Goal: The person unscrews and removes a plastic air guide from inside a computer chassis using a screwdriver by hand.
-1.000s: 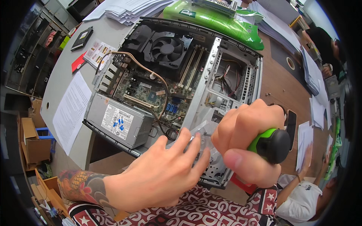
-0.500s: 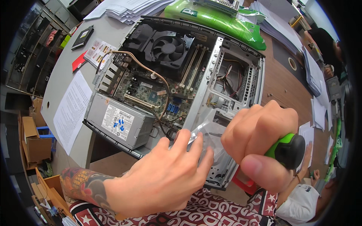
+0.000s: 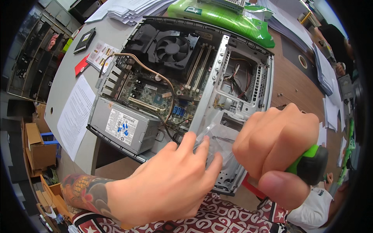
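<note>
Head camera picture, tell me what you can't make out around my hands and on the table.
All in the head view:
Green-and-black tool: most of its handle is hidden inside the right hand.
Left hand: its back hides the palm, so I can't tell whether it grips the clear plastic.
Box on the green package: cut off by the top edge.
Bits on the brown tabletop: too small to identify.

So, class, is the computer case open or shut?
Open: the fan, board and power supply inside the case lie uncovered, in plain view.
</note>
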{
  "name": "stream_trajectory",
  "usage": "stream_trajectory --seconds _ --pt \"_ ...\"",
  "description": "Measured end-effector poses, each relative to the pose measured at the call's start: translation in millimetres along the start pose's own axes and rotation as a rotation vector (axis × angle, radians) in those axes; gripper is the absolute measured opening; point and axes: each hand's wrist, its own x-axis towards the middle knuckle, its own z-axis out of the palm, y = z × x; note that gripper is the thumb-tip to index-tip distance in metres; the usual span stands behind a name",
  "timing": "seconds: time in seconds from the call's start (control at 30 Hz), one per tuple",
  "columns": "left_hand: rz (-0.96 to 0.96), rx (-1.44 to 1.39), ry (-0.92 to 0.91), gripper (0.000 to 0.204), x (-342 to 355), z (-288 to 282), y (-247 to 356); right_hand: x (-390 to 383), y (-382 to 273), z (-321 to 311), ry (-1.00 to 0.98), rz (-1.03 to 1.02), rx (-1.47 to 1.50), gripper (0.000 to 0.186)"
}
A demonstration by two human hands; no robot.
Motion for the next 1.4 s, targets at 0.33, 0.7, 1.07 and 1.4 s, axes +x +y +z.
stream_trajectory --seconds 0.33,0.7,1.07,1.4 --pt "0.019 0.012 0.003 0.036 3.7 -0.7 -4.8 -1.6 17.4 -3.5 0.004 -0.042 -0.178 0.021" --pt "-0.004 0.038 0.058 0.025 0.9 3.5 -0.6 -0.7 17.8 3.4 0.061 -0.115 -0.411 0.017" --pt "-0.053 0.059 0.117 0.018 -4.2 12.3 -0.5 3.5 20.9 7.3 0.021 -0.121 -0.410 0.022" --pt "-0.049 0.061 0.191 0.021 -2.2 10.2 1.3 3.9 16.8 16.0 0.151 -0.143 -0.232 0.021"
